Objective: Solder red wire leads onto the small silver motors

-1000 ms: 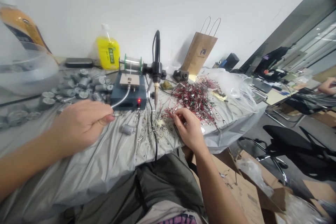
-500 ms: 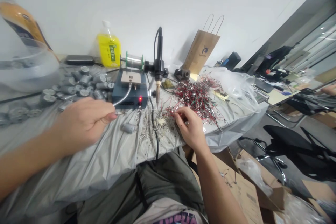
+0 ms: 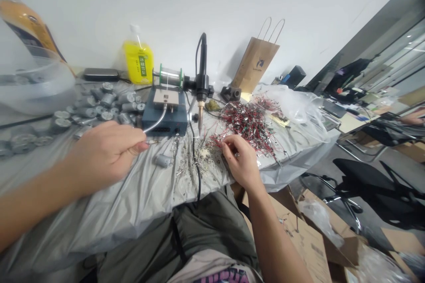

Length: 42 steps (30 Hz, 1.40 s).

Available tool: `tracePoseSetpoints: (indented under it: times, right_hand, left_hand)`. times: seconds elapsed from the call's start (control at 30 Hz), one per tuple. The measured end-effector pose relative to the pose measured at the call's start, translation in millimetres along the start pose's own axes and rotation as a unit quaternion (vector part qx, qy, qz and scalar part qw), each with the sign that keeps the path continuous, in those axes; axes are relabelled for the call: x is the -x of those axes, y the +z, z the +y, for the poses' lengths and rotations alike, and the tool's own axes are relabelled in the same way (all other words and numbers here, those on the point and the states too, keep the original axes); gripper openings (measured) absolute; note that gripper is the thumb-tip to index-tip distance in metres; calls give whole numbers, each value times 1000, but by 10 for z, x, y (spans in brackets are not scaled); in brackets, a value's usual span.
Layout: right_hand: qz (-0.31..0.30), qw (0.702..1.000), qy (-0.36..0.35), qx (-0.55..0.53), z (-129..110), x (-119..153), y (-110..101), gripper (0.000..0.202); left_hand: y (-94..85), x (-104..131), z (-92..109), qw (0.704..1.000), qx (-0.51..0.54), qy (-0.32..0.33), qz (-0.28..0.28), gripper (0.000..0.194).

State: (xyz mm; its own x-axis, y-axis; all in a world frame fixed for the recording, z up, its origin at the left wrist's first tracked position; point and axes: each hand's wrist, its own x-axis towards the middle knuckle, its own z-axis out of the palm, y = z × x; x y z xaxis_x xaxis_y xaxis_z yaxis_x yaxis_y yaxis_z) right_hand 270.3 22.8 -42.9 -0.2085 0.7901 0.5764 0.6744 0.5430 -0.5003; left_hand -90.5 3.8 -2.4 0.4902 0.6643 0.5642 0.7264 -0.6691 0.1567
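A wrinkled grey plastic sheet [image 3: 89,216] covers the counter [image 3: 142,190], which stands against a pale wall [image 3: 206,0]. Small metal scraps [image 3: 189,166] litter the sheet beneath an upright soldering iron [image 3: 201,88], and a lone grey cylinder [image 3: 163,160] lies beside them. To the right are a black chair [image 3: 372,185], a second desk [image 3: 357,119] and, at the edge, part of another person's arm [image 3: 413,117], blurred.

A clear plastic tub [image 3: 40,97] at the left has a few grey pieces dimly visible in it; an orange bottle [image 3: 28,22] stands behind. More grey cylinders [image 3: 108,99] are heaped beside the tub. A yellow pouch [image 3: 139,62] stands behind the blue solder feeder [image 3: 166,119], which carries a solder spool [image 3: 170,77]. The contents of the tilted paper bag [image 3: 255,66] are hidden. On the floor, an open cardboard box [image 3: 347,254] contains clear plastic [image 3: 320,221].

The left hand [image 3: 108,154] is closed around the end of the feeder's silver tube [image 3: 156,124]. The right hand [image 3: 241,159] has its fingertips pinched narrow at the near edge of the red wires [image 3: 247,124], heaped right of the iron; what lies between them is too small to tell.
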Motion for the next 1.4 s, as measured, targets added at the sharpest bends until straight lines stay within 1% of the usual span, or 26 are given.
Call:
tracePoseSetpoints:
  times: [0.47,0.8,1.13,1.4]
  right_hand:
    - [0,1000,-2,-4,3,-3,3,13]
    - [3,1000,-4,-2,-11,-11,-4,14]
    - [0,1000,4,1,2,-4,1,13]
    - [5,1000,3,1,-17,-8,-2,15]
  left_hand:
    - [-13,-17,25,1000,6,-5,-15,40]
    - [-8,-22,32,1000,12,-14,-22,41]
    - [-26,-8,20,999,26,-7,-26,41]
    - [-23,-14,24,999,31,-18,-33,41]
